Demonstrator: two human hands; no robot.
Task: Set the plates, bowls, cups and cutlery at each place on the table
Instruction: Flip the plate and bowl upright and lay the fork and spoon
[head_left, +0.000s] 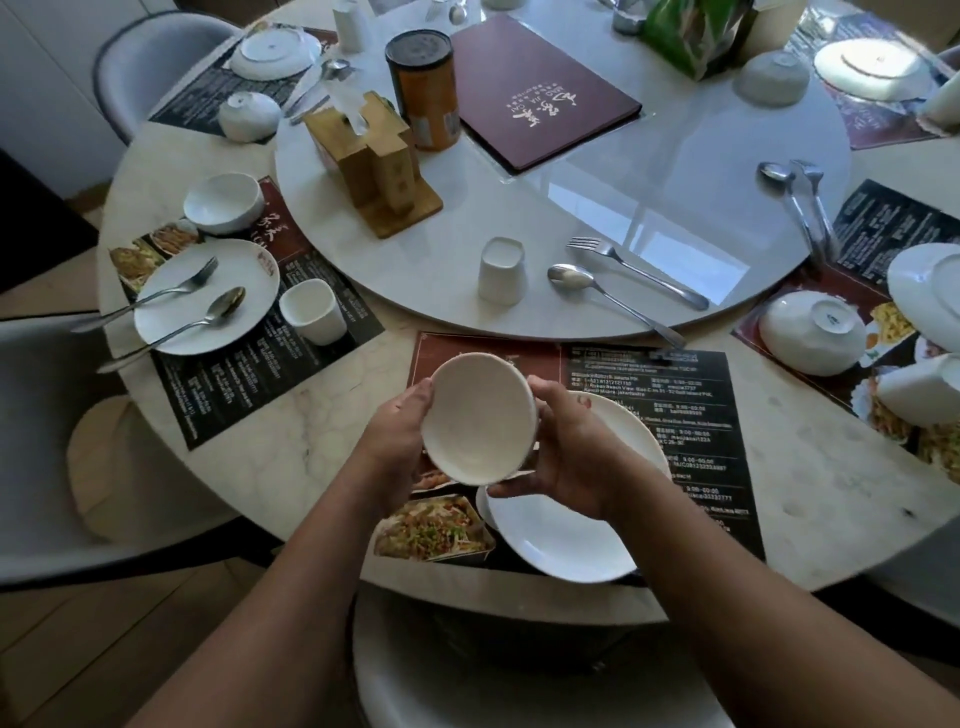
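Two-handed, held bowl (478, 418) tilted in the air, mouth toward the camera, just over plate (561, 540) on mat (675, 395). Gripped its left side with left hand (400, 431), its right with right hand (571, 457), fingers curled round. Beyond, on turntable (675, 197): cup (501, 270), fork (634, 270), spoon (608, 299).

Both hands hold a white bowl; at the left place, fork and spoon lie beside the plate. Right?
No: the head view shows the fork and spoon lying on the left plate, not beside it. Left hand and right hand do hold the bowl.
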